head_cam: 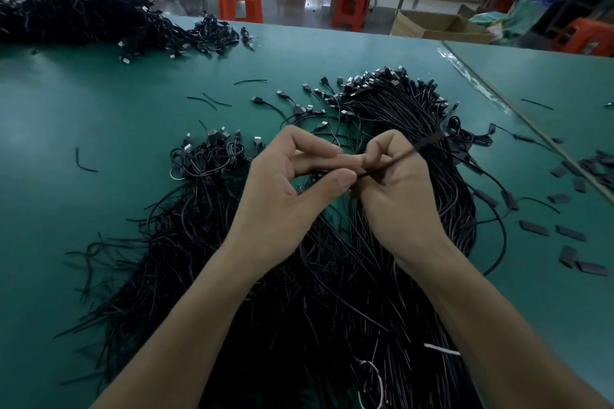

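Broadly, a wide teal-green work table (pixel 99 149) fills the view, and across its near half sprawls a large heap of thin black USB cables (pixel 332 309), their plug ends fanned out toward the far side. A second dense pile of black cables (pixel 83 16) lies well apart at the far left corner, with orange plastic stools (pixel 240 0) on the floor beyond the table edge. Both bare forearms reach in from the near edge over the heap, angled inward so that the hands meet above its middle. The left hand (pixel 285 196) is turned palm-inward, its thumb and forefinger pressed together in a pinch at the point where the two hands touch, the other fingers bent above. The right hand (pixel 402 206) shows its back to the camera, with its fingers curled tightly in. Between them they hold one thin black cable (pixel 398 158), which runs taut from the pinch, through the right hand and up to the right, blurred along that stretch. Just left of the left hand rests a small bundle of coiled black cables (pixel 206 159). Near the right edge lie scattered short flat black sleeve pieces (pixel 569 232), and a few loose black wire offcuts (pixel 212 101) lie on the table's left part.
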`<state>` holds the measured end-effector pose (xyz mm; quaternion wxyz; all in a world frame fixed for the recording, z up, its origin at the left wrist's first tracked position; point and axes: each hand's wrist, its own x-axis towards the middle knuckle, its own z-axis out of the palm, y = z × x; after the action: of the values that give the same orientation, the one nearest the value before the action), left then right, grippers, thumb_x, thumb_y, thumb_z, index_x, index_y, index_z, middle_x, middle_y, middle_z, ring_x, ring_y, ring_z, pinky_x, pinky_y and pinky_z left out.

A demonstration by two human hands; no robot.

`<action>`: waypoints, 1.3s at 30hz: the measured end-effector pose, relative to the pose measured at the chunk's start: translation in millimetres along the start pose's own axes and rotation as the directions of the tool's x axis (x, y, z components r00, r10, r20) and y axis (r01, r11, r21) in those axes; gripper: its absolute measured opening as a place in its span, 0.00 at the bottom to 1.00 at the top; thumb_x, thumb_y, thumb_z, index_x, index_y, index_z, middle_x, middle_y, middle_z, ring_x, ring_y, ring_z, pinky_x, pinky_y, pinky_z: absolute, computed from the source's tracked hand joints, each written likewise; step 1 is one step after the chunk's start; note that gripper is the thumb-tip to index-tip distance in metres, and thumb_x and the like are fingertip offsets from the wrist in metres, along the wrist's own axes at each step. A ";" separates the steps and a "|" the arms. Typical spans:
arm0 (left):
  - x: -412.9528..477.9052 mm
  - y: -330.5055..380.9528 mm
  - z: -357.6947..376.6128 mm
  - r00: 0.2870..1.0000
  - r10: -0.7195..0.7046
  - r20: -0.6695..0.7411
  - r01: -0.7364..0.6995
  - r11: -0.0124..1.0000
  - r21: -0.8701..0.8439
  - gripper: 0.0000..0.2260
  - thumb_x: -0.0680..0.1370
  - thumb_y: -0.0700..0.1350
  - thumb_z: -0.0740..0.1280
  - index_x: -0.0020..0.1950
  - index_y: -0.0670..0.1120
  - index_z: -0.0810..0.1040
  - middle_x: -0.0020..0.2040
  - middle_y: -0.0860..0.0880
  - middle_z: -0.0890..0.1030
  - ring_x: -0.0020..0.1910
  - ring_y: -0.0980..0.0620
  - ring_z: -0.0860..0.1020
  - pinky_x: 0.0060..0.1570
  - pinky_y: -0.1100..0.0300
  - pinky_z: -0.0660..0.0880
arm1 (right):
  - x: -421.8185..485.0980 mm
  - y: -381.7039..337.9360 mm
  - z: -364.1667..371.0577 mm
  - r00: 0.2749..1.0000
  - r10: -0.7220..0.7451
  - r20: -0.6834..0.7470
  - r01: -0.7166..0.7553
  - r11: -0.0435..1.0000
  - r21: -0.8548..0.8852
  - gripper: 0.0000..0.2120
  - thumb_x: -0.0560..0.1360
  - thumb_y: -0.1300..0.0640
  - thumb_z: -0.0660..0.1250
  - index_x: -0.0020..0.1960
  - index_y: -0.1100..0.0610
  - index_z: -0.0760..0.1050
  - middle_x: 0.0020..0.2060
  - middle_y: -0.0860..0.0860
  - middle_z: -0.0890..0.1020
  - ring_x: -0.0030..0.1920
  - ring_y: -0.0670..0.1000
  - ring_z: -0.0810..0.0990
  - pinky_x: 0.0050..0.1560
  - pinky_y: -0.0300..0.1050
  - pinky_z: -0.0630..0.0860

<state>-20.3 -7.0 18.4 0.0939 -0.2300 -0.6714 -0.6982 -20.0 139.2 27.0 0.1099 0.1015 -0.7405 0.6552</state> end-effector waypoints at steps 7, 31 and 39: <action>-0.7 -3.0 -8.9 0.986 -0.131 -0.104 0.149 0.971 0.188 0.22 0.64 0.57 0.80 0.51 0.54 0.73 0.37 0.55 0.79 0.31 0.59 0.72 0.33 0.65 0.70 | 3.6 -3.9 0.7 0.987 -0.114 -0.115 0.116 0.993 0.009 0.13 0.74 0.65 0.68 0.41 0.53 0.66 0.36 0.46 0.79 0.40 0.45 0.77 0.45 0.39 0.77; -0.3 1.8 -9.0 0.999 -0.042 -0.010 0.043 0.957 0.288 0.13 0.75 0.46 0.74 0.56 0.60 0.82 0.46 0.54 0.74 0.41 0.60 0.71 0.40 0.70 0.70 | -1.4 1.1 -0.7 0.997 -0.064 -0.048 0.055 0.985 -0.165 0.13 0.74 0.58 0.68 0.38 0.49 0.65 0.34 0.46 0.78 0.33 0.49 0.73 0.33 0.47 0.71; -3.5 -2.9 -5.0 0.990 0.064 0.128 -0.104 0.938 0.332 0.11 0.72 0.41 0.75 0.54 0.49 0.85 0.51 0.48 0.75 0.48 0.50 0.78 0.42 0.56 0.80 | 2.6 9.5 -3.0 0.988 -0.020 -0.151 0.011 0.998 -0.058 0.16 0.74 0.66 0.69 0.39 0.52 0.64 0.37 0.58 0.79 0.40 0.49 0.80 0.46 0.50 0.80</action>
<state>-19.5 -12.3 14.3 0.1229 -0.2788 -0.7748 -0.5539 -25.2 143.3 19.1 0.1740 0.0539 -0.7474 0.6389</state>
